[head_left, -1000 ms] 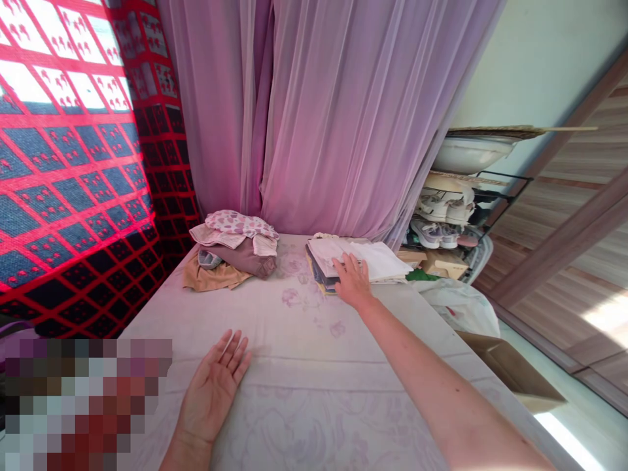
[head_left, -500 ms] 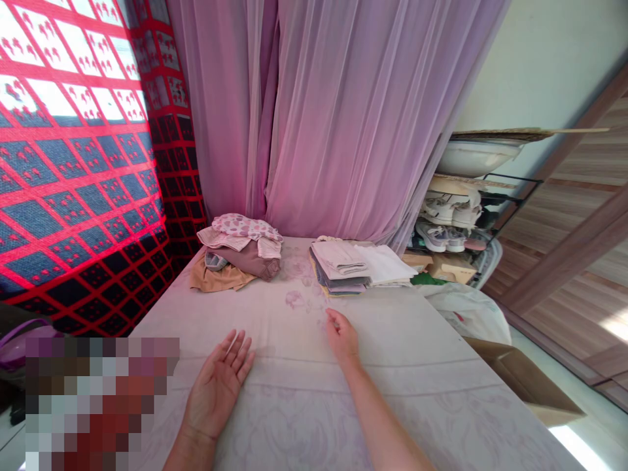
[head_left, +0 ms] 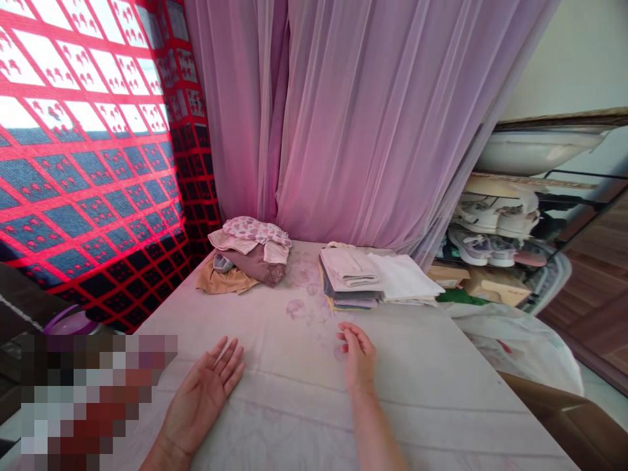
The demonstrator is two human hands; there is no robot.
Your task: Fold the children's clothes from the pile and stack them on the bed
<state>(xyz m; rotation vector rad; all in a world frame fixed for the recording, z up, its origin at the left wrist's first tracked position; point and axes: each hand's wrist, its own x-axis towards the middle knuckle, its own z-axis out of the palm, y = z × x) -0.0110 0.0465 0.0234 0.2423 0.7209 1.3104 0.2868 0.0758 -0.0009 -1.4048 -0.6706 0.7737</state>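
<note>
R hand (head_left: 360, 361) pulled back off folded stack (head_left: 346, 269) vs 1 s ago. L hand (head_left: 202, 400) palm up, fingers extended, empty; clothes pile (head_left: 252, 256) beyond, on floral sheet (head_left: 294, 366); folded stack ctr; R fingers half-curled, nothing visibly held, nr stack; white cloth (head_left: 409, 276) adj R.

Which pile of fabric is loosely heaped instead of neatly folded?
The heap on the left, topped by a spotted piece, with tan cloth beneath. Its pieces lie bunched, whereas the pale-topped stack and the white stack beside it lie flat and folded.
</note>
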